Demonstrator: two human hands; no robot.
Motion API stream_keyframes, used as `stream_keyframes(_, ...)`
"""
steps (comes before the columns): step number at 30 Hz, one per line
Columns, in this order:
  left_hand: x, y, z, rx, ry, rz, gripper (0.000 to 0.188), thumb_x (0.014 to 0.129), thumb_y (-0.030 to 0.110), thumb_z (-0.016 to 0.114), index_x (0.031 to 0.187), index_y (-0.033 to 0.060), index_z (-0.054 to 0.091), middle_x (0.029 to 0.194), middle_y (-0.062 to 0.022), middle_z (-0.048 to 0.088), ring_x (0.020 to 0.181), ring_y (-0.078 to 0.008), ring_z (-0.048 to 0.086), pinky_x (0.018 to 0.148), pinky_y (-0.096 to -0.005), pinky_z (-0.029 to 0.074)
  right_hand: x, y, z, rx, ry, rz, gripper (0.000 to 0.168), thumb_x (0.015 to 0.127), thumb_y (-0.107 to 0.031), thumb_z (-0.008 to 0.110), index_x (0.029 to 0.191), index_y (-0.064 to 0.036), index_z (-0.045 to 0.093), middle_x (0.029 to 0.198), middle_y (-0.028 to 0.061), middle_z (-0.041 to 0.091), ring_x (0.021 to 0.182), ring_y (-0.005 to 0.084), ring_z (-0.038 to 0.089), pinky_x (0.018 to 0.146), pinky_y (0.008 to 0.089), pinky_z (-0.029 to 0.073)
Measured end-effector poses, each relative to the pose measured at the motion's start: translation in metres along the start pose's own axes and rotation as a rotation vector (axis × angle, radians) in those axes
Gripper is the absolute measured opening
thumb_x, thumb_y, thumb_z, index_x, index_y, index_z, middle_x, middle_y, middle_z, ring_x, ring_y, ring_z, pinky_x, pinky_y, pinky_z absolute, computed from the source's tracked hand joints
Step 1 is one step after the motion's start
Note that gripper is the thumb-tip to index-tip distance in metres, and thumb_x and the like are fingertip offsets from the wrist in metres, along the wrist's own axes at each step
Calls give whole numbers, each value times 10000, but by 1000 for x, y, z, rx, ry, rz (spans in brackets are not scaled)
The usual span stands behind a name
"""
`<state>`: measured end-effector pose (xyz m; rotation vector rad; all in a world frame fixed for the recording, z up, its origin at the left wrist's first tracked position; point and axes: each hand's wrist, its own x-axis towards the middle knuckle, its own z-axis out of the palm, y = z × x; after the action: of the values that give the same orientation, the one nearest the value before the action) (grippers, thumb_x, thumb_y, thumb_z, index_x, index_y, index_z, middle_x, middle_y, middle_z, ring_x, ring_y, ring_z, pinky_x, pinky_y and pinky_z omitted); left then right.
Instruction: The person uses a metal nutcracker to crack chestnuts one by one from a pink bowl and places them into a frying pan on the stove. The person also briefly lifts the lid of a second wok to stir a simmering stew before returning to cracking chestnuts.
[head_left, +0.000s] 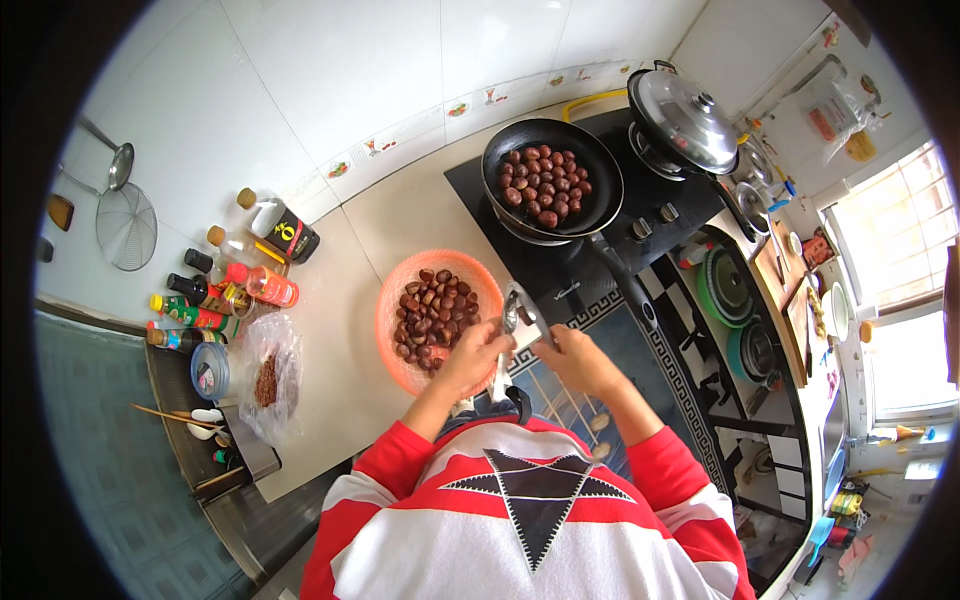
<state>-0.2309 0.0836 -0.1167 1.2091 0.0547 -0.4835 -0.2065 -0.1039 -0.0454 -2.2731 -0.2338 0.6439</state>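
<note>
My left hand (476, 352) and my right hand (581, 356) are in front of my body, beside the basket's right rim. Between them is a shiny metal tool (531, 309) that looks hinged at its far end, its two arms spreading towards me. Each hand grips one arm. A small dark brown piece shows between the arms; what it is cannot be told. Just left of the tool, a pink plastic mesh basket (388, 311) holds many brown chestnuts (442, 304). My left forearm crosses its near right edge.
More chestnuts (546, 184) lie in a black frying pan (611, 180) on a gas hob (559, 274), its handle (622, 277) pointing towards me. A lidded wok (686, 120) sits behind. Leftward stand several bottles (202, 292) and a plastic bag (277, 375) with reddish-brown contents.
</note>
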Motion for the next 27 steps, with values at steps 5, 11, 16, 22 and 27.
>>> stream_keyframes(5, -11, 63, -52, 826, -279, 29, 264, 883, 143, 553, 1100, -7, 557, 848, -64, 588, 761, -163, 560, 694, -304, 457, -18, -8, -37, 371, -335, 192, 185, 894, -170, 528, 871, 6, 579, 544, -37, 377, 422, 55, 331, 390, 219, 254)
stream_keyframes(11, -30, 59, 24, 858, 334, 625, 365, 735, 148, 733, 1039, 40, 562, 857, -73, 559, 760, -208, 557, 681, -334, 455, -33, -10, -19, 702, -305, 243, 236, 892, -138, 477, 1005, 59, 541, 574, -23, 374, 447, 60, 345, 405, 223, 269)
stream_keyframes(16, -27, 36, 41, 527, 231, 451, 317, 763, 92, 740, 993, -15, 550, 803, -66, 631, 660, -92, 608, 588, -235, 494, -51, -24, -5, 705, -304, 214, 240, 871, -105, 436, 1025, 64, 510, 585, -16, 378, 453, 67, 355, 411, 235, 287)
stream_keyframes(22, -30, -2, 38, 329, 148, 331, 225, 790, 10, 682, 948, -22, 524, 799, -50, 629, 698, -68, 607, 620, -214, 495, -73, -4, 19, 974, -284, 338, 197, 872, -100, 450, 979, 56, 503, 609, -8, 397, 459, 70, 355, 402, 236, 276)
stream_keyframes(27, -55, -30, 43, 223, 257, 433, 240, 764, 17, 686, 947, -3, 531, 790, -54, 631, 698, -88, 618, 621, -232, 506, -88, 8, 36, 1024, -285, 380, 138, 861, -52, 415, 949, 22, 491, 602, -11, 382, 459, 67, 328, 398, 231, 258)
